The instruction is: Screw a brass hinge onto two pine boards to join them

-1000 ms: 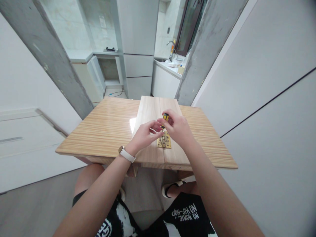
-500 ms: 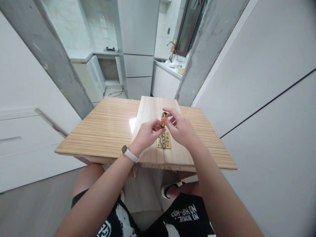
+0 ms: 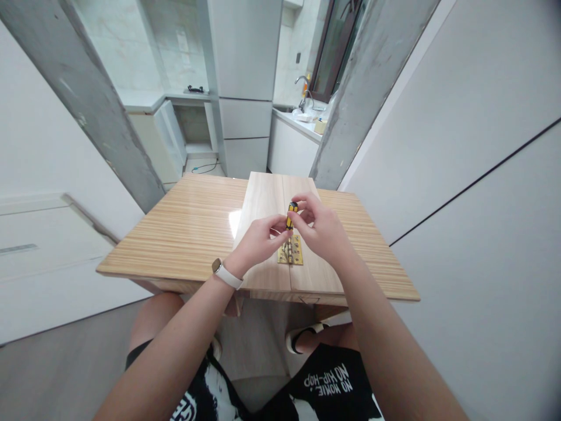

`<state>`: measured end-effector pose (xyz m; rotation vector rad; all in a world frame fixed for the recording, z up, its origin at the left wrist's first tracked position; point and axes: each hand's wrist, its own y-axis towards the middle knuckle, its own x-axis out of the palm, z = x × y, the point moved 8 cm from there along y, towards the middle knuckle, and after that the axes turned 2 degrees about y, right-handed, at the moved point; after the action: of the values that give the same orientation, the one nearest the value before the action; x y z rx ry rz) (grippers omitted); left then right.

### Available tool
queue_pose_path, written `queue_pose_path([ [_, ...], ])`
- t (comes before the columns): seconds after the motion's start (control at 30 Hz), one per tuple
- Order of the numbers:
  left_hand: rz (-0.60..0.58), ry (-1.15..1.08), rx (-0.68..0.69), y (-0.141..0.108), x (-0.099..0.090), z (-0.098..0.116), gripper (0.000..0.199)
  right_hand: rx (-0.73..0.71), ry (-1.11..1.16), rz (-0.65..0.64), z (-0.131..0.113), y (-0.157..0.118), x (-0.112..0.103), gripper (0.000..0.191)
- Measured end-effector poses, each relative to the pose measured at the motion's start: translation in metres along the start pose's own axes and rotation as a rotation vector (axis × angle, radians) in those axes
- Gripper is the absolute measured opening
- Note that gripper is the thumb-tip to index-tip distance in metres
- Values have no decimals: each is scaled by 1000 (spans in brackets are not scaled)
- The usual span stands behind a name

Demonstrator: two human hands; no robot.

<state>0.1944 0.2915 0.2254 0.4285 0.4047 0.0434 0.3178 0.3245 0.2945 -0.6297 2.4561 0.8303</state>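
Note:
A small screwdriver (image 3: pixel 291 213) with a yellow and black handle stands nearly upright over the boards. My right hand (image 3: pixel 318 225) has its thumb and fingers closed round the upper part of the handle. From the other side, my left hand (image 3: pixel 263 237) pinches at the lower end of the screwdriver; its tip is hidden by the fingers. Just beneath lies an opened brass hinge (image 3: pixel 295 251), its knuckles along the seam of two pale boards (image 3: pixel 267 193) set side by side. Several small metal pieces, perhaps screws, show on the hinge's left leaf.
The boards rest on a wood-grain table (image 3: pixel 193 234), whose front edge is close to my knees. White panels flank it. Beyond the table stand a tall fridge (image 3: pixel 248 52), an open cabinet and a sink counter (image 3: pixel 298 126) with a tap.
The screwdriver leans slightly more to the right at its top, and my right fingers have shifted a little round the handle. My left hand has moved slightly. The hinge stays on the boards.

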Motion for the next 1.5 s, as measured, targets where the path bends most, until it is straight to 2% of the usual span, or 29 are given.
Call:
queue_pose_path([
  [0.1, 45, 33, 11, 0, -1, 4, 19, -1, 22, 20, 1, 0, 2, 27],
  [0.33, 178, 76, 16, 2, -4, 8, 12, -11, -67, 129, 0, -1, 1, 16],
  [0.43, 166, 73, 6, 2, -4, 6, 10, -8, -73, 118, 1, -1, 1, 23],
  [0.53, 120, 51, 11, 3, -3, 6, 11, -35, -40, 26, 0, 0, 3, 34],
  [0.67, 48, 33, 31, 3, -1, 11, 12, -29, -31, -39, 0, 0, 3, 31],
  [0.8, 52, 49, 7, 4, 0, 12, 18, -4, -61, 16, 2, 2, 1, 23],
  [0.93, 128, 53, 11, 4, -2, 9, 22, 12, -64, 93, 2, 2, 1, 16],
  [1.1, 187, 73, 11, 3, -3, 5, 16, 35, -80, 164, 3, 1, 0, 15],
  [1.2, 165, 83, 11, 3, -3, 7, 12, 39, -74, 123, 3, 2, -1, 22],
  [1.3, 113, 78, 13, 3, -4, 10, 11, -8, -47, 20, -1, 2, 0, 32],
  [1.4, 29, 57, 28, 4, -1, 15, 12, -25, -35, -36, -1, 2, 0, 30],
  [1.5, 7, 58, 30, 5, 1, 15, 16, -5, -35, -17, 1, 3, -3, 23],
])
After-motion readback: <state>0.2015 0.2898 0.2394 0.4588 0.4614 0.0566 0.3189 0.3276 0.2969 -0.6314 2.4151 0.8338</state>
